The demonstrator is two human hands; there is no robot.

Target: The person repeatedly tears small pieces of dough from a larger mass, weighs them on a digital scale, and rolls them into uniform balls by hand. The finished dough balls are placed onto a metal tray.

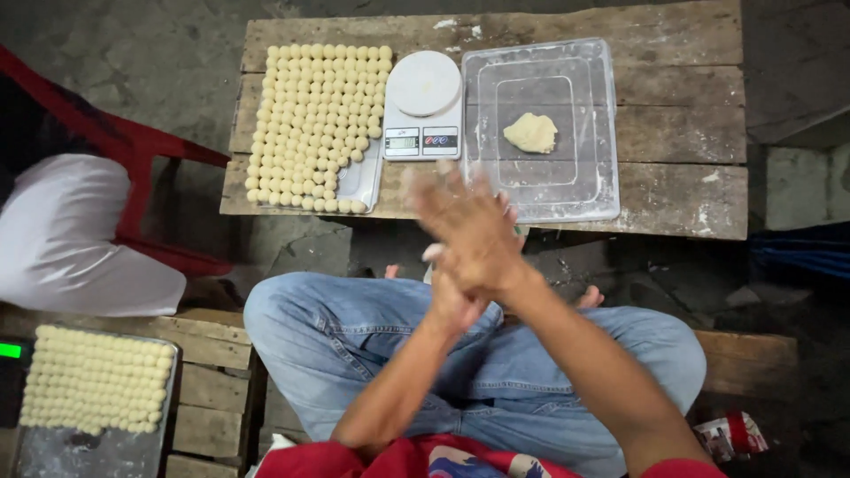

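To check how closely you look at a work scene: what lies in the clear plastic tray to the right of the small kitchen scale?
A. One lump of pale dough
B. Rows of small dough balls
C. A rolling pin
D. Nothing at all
A: the clear tray holds a single pale dough lump beside the scale; the rows of dough balls sit in the other tray, left of the scale.

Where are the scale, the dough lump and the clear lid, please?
scale (pixel 424 82), head view, on its round white platform.
dough lump (pixel 531 133), head view, on its middle.
clear lid (pixel 602 190), head view, on its bare right rim.
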